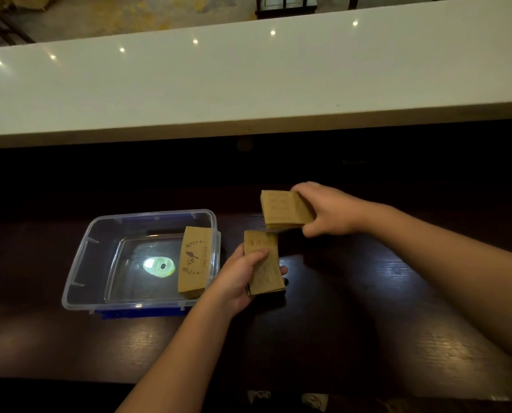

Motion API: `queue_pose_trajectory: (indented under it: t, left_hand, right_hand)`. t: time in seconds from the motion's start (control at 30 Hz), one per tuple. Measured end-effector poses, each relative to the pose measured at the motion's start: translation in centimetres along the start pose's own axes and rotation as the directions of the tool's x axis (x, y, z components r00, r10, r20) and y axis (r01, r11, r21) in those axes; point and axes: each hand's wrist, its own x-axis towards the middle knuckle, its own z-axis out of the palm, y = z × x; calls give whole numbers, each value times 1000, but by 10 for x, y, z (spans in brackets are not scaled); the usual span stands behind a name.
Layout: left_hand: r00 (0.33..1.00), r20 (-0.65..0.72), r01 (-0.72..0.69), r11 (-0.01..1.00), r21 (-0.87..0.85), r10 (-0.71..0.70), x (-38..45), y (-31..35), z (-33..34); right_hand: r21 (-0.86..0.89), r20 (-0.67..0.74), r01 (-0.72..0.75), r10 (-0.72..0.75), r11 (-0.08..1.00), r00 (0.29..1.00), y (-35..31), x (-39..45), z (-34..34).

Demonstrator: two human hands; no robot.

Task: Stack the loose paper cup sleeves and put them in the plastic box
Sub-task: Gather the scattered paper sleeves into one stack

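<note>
Over the dark counter [338, 338], both hands are working bundles of brown sleeves. The left hand [240, 278] is clamping a stack [265, 269], thumb on top and fingers curling under, just right of the clear box [79, 263]. The right hand [329, 213] is pinching a second stack [281, 210] from its right end, hovering just above and behind the first. One batch [194, 262] is already leaning on the box's right wall. The risk, I'd say, is in the merge: that one-ended pinch is leaving the far edge free, so sleeves could be fanning out or sliding off onto the counter. A crooked combined stack might also be catching the rim or toppling the leaning batch.
</note>
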Motion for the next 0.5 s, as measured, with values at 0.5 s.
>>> queue_pose_trajectory:
  t: [0.5]
  left_hand:
    - [855,427,134,921,367,-295,-10,18,20]
  right_hand:
    - [-297,187,341,-296,892,937,-24,-54,19]
